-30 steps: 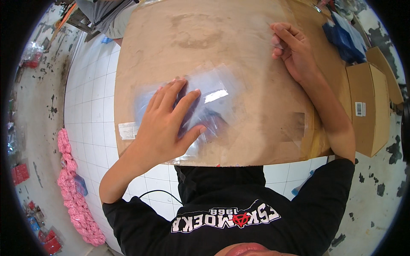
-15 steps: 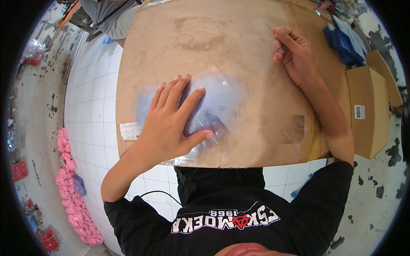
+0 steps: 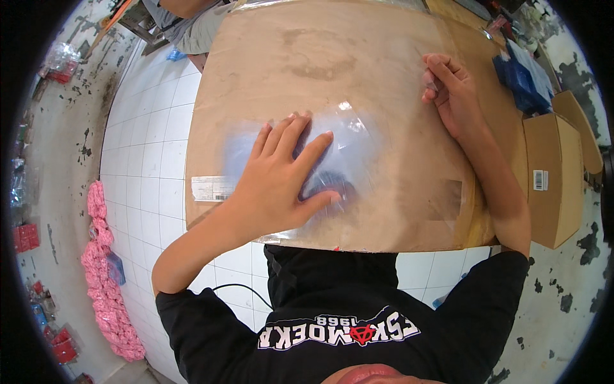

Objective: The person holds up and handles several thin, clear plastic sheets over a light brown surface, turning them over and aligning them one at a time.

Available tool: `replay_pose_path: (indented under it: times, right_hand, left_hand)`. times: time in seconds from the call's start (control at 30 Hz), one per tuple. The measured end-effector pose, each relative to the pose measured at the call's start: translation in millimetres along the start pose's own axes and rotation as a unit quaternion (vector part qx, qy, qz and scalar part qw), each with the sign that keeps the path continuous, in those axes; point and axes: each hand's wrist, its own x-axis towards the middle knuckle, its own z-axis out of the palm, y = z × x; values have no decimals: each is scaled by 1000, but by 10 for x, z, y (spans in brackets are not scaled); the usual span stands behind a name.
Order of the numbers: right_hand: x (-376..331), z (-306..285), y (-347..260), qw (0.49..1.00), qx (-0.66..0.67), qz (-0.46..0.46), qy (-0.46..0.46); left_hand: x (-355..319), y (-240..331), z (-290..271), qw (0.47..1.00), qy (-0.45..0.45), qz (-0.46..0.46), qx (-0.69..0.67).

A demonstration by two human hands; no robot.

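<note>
My left hand (image 3: 278, 173) lies flat with fingers spread on a loose pile of clear plastic sheets or bags (image 3: 352, 141). The plastic has a bluish tint and spreads out on both sides of the hand, which hides its middle. To the right, my right hand (image 3: 455, 96) is held over the far right part of the cardboard-covered table (image 3: 396, 217), thumb and fingers pinched together. A faint see-through sheen shows at those fingertips, too vague to name.
Blue packets (image 3: 521, 80) lie at the table's right edge, above an open cardboard box (image 3: 553, 182). A seated person (image 3: 198, 35) is at the far left. A pink knotted bundle (image 3: 112, 281) lies on the white tiled floor (image 3: 141, 192), with small red packages (image 3: 25, 237) farther left.
The whole view has shifted slightly, so the table and both hands appear a little farther right. My left hand remains flat on the plastic and my right hand stays pinched.
</note>
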Motion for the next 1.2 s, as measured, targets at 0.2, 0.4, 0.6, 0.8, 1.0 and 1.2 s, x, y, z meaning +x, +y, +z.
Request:
replay_pose_path:
  times: [0.2,0.4,0.6,0.8,1.0,1.2]
  right_hand:
    - [-5,-5,-12,1000,-4,2,4]
    - [-51,49,-28,999,-34,1,19]
    - [-74,114,-17,998,-65,-18,12]
    - [-111,89,-15,994,-106,-28,-22]
    - [-119,108,-7,990,-136,-28,-16]
    - [-134,173,-27,989,-145,-43,-1]
  left_hand:
    - [28,12,-71,1000,-20,17,-13]
    - [332,-102,-293,991,77,6,-113]
    - [796,-337,-142,871,175,-124,-441]
    - [1021,-566,59,766,61,-120,-628]
    - [986,-580,195,696,61,-120,-705]
    - [996,-487,227,756,88,-120,-638]
